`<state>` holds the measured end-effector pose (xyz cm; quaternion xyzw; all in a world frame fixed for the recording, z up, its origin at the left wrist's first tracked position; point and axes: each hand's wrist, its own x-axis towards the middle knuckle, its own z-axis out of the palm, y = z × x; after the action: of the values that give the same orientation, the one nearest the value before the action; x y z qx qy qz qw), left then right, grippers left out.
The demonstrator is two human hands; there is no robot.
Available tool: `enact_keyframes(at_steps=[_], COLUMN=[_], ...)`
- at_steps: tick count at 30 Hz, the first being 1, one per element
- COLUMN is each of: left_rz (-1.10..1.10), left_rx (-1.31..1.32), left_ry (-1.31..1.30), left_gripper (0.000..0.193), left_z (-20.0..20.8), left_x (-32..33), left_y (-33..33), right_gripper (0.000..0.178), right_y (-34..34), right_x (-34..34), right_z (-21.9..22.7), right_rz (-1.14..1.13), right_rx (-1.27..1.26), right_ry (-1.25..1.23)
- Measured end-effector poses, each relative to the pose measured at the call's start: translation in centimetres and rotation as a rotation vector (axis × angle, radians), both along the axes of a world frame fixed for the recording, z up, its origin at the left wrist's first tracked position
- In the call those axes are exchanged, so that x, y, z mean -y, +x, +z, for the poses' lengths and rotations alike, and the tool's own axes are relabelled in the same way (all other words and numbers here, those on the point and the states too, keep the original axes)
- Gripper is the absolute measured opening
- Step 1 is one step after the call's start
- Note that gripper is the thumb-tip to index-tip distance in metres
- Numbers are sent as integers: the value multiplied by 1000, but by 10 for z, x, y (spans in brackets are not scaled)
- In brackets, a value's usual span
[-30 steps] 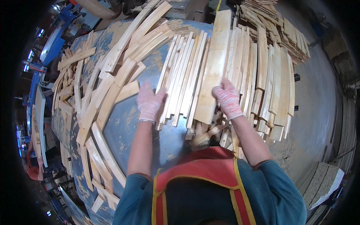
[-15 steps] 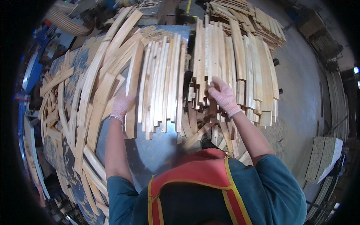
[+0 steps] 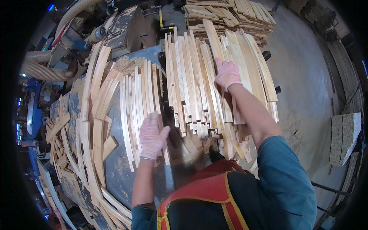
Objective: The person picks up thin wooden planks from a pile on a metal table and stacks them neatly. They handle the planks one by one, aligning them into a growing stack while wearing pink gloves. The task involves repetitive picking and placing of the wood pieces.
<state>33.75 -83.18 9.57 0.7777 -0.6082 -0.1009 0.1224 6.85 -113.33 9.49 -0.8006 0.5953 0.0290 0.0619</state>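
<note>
My left hand [image 3: 151, 135], in a pale pinkish knit glove, lies over the near part of a row of narrow wooden strips [image 3: 134, 111] on the blue table. Its fingers stretch forward with the thumb out to the right, and nothing is gripped. Farther right, my right hand [image 3: 227, 74], gloved alike, is closed over a long wooden strip [image 3: 213, 40] on top of a larger stack of strips [image 3: 191, 84]. Its fingertips are partly hidden. One strip [image 3: 228, 143] juts toward me beyond the stack's uneven near ends.
Longer boards [image 3: 97, 142] lie crosswise at the left of the sawdust-strewn blue table [image 3: 119, 147], beside a heap of offcuts [image 3: 61, 157]. Stacked boards [image 3: 230, 19] stand at the back. Ribbed hoses [image 3: 48, 71] hang at the far left, and a block [image 3: 343, 138] sits on the floor at right.
My left hand has let go of the wide board at the row's left and moved right onto the strips. My right hand has moved forward onto the stack. The view has shifted right.
</note>
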Motion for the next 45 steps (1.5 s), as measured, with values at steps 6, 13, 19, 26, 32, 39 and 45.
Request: enact_keyframes(at_steps=[6, 13, 19, 26, 32, 39, 45], left_rz=[-136, 203, 268, 328, 345, 396, 382], left_rx=[-506, -1563, -950, -475, -196, -302, -486], left_ry=[4, -273, -68, 82, -3, 131, -139], left_gripper=[91, 68, 79, 68, 60, 48, 85], left_z=[-2, 8, -27, 1, 16, -9, -16], left_x=[56, 97, 69, 52, 90, 132, 123], left_y=[-77, -124, -68, -48, -45, -30, -40], right_gripper=[82, 102, 101, 62, 80, 89, 75], right_y=[-57, -49, -74, -144, -76, 66, 101], right_x=[-14, -106, -60, -18, -86, -101, -103], right_z=[12, 18, -1, 11, 30, 24, -50], right_rz=[-267, -28, -187, -457, -380, -267, -125], right_rx=[1062, 589, 38, 793, 1249, 1056, 1435], right_ry=[377, 132, -16, 360, 327, 615, 635])
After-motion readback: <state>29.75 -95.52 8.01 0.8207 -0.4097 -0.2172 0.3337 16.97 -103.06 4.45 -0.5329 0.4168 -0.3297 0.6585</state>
